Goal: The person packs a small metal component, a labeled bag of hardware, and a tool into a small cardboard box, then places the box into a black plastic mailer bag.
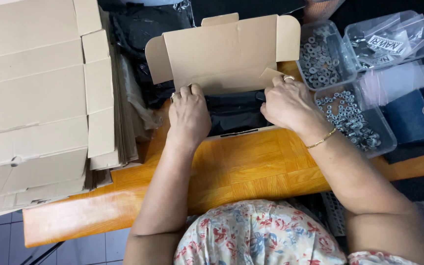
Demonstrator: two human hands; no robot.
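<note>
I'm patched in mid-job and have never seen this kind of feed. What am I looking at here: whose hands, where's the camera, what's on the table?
There is no machine: one camera on a person's head looks down at their bare hands. The left hand and right hand press on a black wrapped item inside an open cardboard box on an orange wooden table. Left lies a stack of flat cardboard boxes. Right stand clear plastic tubs of metal washers and of small metal screws or bolts, plus small plastic bags.
</note>
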